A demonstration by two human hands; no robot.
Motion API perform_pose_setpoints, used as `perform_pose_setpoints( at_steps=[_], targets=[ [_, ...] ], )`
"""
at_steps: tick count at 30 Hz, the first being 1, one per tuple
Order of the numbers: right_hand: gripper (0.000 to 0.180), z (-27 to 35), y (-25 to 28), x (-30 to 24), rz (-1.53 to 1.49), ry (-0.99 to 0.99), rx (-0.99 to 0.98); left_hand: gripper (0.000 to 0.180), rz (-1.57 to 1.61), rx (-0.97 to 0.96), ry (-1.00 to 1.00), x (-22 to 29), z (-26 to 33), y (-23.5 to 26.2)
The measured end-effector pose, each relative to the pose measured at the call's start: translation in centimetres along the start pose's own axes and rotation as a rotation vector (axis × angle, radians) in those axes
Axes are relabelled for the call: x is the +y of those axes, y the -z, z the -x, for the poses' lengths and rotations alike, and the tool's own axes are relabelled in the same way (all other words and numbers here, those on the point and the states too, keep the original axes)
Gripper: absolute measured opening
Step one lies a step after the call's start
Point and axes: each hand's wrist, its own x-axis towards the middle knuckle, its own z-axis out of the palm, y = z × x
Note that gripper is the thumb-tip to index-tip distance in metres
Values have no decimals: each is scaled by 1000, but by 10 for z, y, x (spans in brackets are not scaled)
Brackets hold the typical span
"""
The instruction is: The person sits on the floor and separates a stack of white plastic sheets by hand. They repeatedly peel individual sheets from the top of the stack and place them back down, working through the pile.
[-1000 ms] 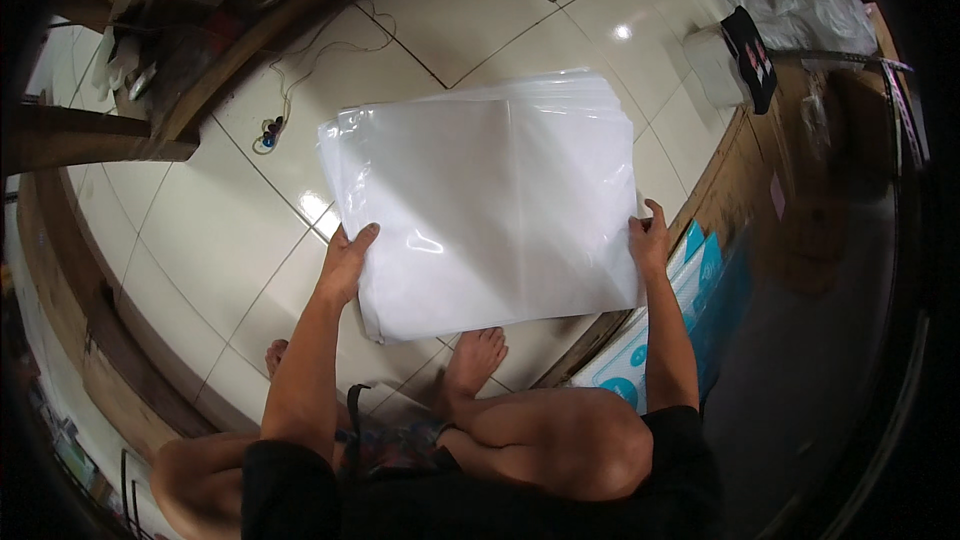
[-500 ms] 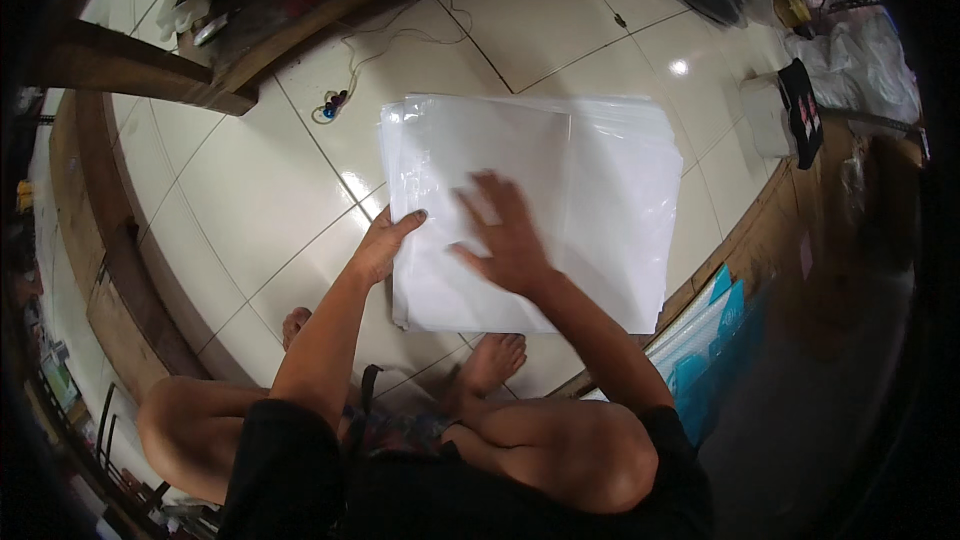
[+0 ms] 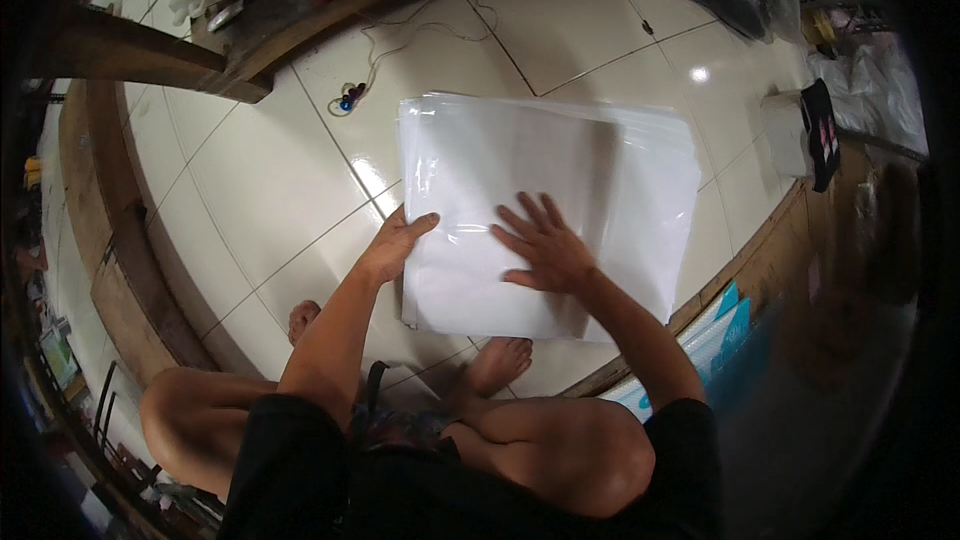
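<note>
White tiles (image 3: 250,190), wood shelf (image 3: 150,50) behind. Glossy white sheets (image 3: 600,170) stacked flat; your left hand (image 3: 395,245) pinches their edge, right hand (image 3: 545,245) spread on top.

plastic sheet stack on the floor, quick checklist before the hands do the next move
1. Left hand on the near left edge of the stack of clear plastic sheets, thumb on top: ok.
2. Right hand flat on top, fingers spread: ok.
3. Stack edges lined up: not ok, layers fan out along the left and right edges.
4. Stack lying flat on the tiled floor: ok, but a crease runs down the middle.
5. Space around the stack: ok on the left; the cable with plug lies just off the far left corner.
6. Number of sheets: cannot tell.
</note>
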Motion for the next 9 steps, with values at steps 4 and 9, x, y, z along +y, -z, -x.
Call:
perform_pose_setpoints(
  at_steps=[4,9],
  targets=[
    [71,114,14,60,43,-157,-43,50,20,34,-4,0,2,0],
    [72,259,53,96,291,-505,-267,54,-6,32,24,0,-2,2]
  ],
)
